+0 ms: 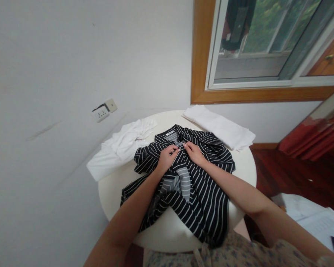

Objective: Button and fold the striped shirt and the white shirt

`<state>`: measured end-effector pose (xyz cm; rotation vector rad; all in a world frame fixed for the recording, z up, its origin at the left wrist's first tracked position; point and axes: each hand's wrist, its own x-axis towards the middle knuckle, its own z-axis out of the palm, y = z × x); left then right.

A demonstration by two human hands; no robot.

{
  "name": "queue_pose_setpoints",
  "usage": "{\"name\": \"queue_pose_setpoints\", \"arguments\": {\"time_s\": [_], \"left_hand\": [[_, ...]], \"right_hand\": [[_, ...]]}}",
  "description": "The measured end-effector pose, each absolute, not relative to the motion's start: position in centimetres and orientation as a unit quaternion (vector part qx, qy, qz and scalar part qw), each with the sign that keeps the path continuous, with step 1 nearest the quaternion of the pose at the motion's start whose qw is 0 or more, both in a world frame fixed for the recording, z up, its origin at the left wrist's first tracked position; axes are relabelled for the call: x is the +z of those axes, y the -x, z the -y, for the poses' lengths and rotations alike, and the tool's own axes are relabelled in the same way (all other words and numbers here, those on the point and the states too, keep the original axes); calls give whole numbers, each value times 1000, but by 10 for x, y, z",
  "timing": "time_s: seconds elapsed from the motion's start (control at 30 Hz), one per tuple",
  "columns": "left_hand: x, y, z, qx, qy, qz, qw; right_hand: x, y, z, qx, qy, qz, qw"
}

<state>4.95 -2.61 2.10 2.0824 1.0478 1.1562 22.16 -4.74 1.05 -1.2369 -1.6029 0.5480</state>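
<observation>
A black shirt with white stripes [208, 193] lies spread on a round white table [161, 233], its collar toward the wall. Its front is partly open lower down, where the paler inner side of the cloth shows. My left hand [167, 157] pinches one front edge just below the collar. Close beside it, my right hand [194, 152] pinches the other front edge, the fingertips of both hands nearly meeting. Any button between the fingers is too small to make out.
Crumpled white cloth [119, 148] lies at the table's left edge, overhanging it. A folded white cloth [219, 126] lies at the back right. Behind are a wall with a socket [101, 113] and a wood-framed window [200, 55]. Red curtain [311, 137] hangs at right.
</observation>
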Motion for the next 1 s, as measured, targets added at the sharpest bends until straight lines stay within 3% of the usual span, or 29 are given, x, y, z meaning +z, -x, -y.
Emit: {"name": "queue_pose_setpoints", "arguments": {"time_s": [0.3, 0.7, 0.9, 1.0], "left_hand": [[22, -46, 31, 414, -783, -426, 183], [40, -4, 1, 482, -715, -488, 136], [47, -8, 17, 345, -809, -474, -45], [44, -22, 28, 312, -856, -410, -27]], "right_hand": [[11, -221, 50, 238, 492, 676, 494], [4, -265, 29, 201, 539, 492, 653], [5, -267, 30, 178, 519, 525, 651], [5, -262, 33, 182, 517, 537, 642]]}}
